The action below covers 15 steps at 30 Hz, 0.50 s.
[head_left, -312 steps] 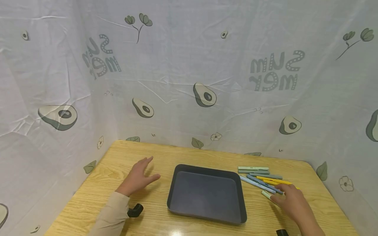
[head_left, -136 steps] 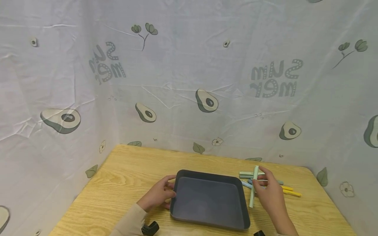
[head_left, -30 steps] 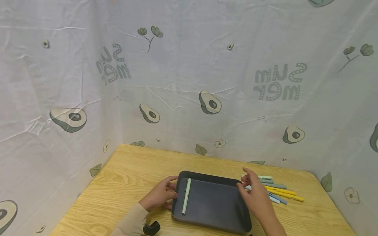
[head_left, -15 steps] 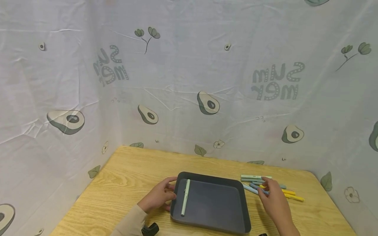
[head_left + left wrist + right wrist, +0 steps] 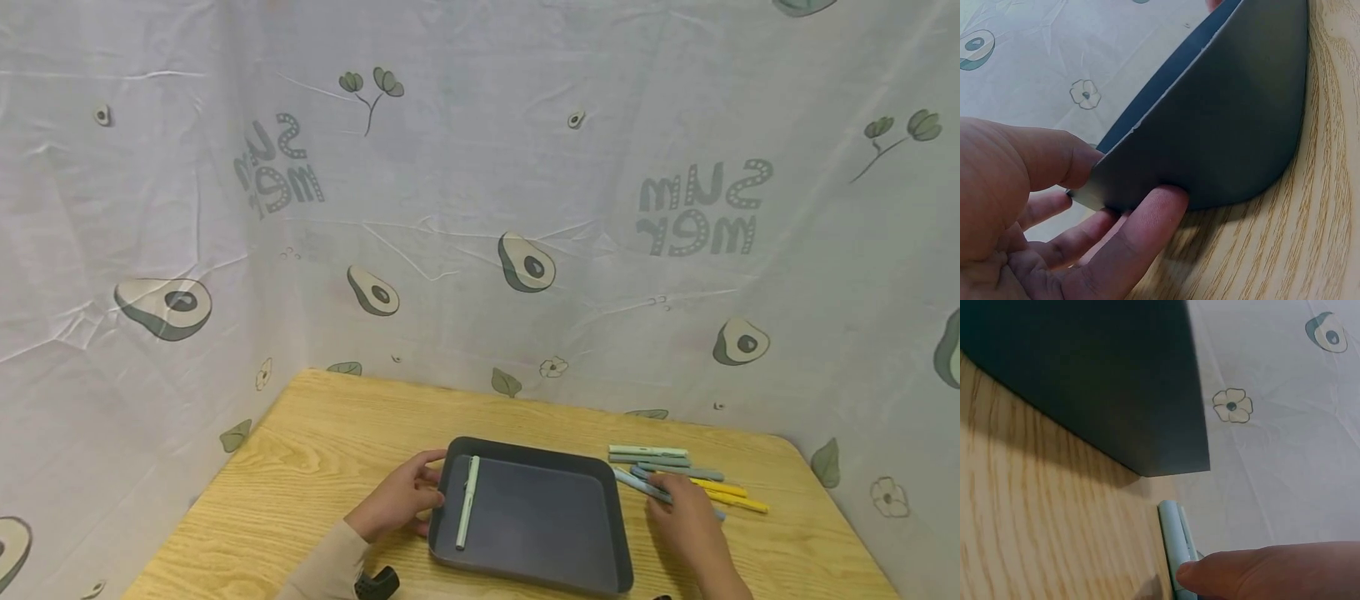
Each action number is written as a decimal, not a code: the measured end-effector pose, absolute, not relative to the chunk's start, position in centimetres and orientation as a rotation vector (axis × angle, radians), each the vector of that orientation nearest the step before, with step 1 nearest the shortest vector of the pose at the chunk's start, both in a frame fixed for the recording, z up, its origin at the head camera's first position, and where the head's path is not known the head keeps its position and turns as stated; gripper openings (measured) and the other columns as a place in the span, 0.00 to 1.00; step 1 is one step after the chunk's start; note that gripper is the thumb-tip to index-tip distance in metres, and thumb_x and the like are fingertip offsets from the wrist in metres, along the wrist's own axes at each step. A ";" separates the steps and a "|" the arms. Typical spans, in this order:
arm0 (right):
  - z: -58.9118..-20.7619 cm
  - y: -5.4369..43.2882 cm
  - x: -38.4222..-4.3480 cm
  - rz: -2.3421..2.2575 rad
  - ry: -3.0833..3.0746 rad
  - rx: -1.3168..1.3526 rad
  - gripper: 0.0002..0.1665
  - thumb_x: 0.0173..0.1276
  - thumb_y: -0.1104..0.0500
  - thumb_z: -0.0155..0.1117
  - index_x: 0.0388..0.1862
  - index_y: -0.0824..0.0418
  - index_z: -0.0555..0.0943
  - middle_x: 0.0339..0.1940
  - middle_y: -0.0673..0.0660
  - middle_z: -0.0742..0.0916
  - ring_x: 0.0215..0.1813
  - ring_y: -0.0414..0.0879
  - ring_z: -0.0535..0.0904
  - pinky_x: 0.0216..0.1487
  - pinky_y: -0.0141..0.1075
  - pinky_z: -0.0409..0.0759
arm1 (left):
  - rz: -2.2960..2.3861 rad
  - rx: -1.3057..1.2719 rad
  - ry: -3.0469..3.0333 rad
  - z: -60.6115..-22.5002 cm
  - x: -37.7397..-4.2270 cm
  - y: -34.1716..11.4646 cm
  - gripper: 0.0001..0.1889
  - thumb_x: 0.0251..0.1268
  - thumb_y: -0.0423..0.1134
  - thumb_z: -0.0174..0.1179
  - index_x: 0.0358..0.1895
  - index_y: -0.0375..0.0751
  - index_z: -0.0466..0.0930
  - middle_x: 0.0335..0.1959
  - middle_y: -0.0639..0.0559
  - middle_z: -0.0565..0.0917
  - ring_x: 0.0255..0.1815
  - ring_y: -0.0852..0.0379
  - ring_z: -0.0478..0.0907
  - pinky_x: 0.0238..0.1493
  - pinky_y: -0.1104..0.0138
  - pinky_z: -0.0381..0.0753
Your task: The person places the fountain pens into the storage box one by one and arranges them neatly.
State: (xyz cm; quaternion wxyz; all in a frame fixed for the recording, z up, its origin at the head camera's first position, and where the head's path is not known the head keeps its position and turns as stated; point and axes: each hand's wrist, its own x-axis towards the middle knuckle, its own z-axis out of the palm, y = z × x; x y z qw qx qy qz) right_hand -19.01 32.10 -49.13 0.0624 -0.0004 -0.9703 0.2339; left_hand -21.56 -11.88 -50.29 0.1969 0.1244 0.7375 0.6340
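Observation:
My left hand point(image 5: 401, 498) holds the left side of a dark grey rectangular tray point(image 5: 532, 525); in the left wrist view its thumb presses the outer wall point(image 5: 1229, 119) and another finger meets the rim. Inside the tray, near its left wall, lies a pale green pen point(image 5: 467, 502) with a clip. Right of the tray, my right hand point(image 5: 686, 521) is down at the pens, its fingers curled at a light blue pen point(image 5: 639, 483). The right wrist view shows a fingertip on this light blue pen point(image 5: 1175, 540), close to the tray's corner; the other fingers are hidden.
Beside the right hand lie a pale green pen point(image 5: 648, 451), grey-green pens point(image 5: 701, 473), yellow pens point(image 5: 738, 502) and a darker blue pen point(image 5: 720, 515), partly overlapping. A printed curtain point(image 5: 450, 167) hangs behind the wooden table point(image 5: 360, 417).
Earlier my right hand picked up a pale green pen, which now lies in the tray. Since then the right hand has moved right and down onto the blue pens. The left hand came to the tray.

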 end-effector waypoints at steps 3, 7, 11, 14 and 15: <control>-49.4 32.1 -19.0 0.729 -2.934 0.028 0.19 0.69 0.66 0.67 0.57 0.70 0.84 0.56 0.71 0.85 0.60 0.70 0.79 0.59 0.62 0.79 | 1.770 0.336 2.073 -50.4 -21.6 -12.0 0.39 0.67 0.28 0.61 0.81 0.43 0.59 0.59 0.35 0.74 0.47 0.47 0.82 0.31 0.53 0.91; -49.4 32.1 -19.0 0.740 -2.944 0.030 0.18 0.69 0.66 0.67 0.57 0.69 0.84 0.55 0.70 0.85 0.60 0.69 0.79 0.59 0.62 0.79 | 1.772 0.325 2.072 -50.5 -21.6 -12.0 0.39 0.66 0.27 0.61 0.80 0.44 0.60 0.59 0.36 0.74 0.47 0.48 0.82 0.31 0.53 0.91; -49.4 32.1 -19.0 0.732 -2.955 -0.011 0.16 0.69 0.66 0.67 0.54 0.69 0.85 0.53 0.68 0.86 0.57 0.66 0.81 0.56 0.60 0.81 | 1.771 0.330 2.065 -50.5 -21.6 -12.0 0.39 0.67 0.27 0.61 0.81 0.44 0.60 0.59 0.36 0.74 0.47 0.47 0.82 0.31 0.52 0.91; -49.4 32.0 -19.0 0.739 -2.957 -0.058 0.14 0.68 0.65 0.68 0.52 0.68 0.86 0.50 0.66 0.87 0.54 0.65 0.82 0.52 0.59 0.82 | 1.764 0.331 2.071 -50.3 -21.6 -12.1 0.39 0.67 0.28 0.61 0.81 0.43 0.59 0.60 0.35 0.74 0.47 0.48 0.82 0.32 0.53 0.91; -49.3 31.9 -19.0 0.741 -2.958 -0.074 0.14 0.68 0.64 0.68 0.51 0.67 0.86 0.50 0.65 0.87 0.53 0.64 0.82 0.51 0.59 0.82 | 1.763 0.330 2.074 -50.3 -21.6 -12.1 0.39 0.67 0.28 0.61 0.81 0.43 0.59 0.60 0.35 0.74 0.47 0.48 0.82 0.31 0.52 0.91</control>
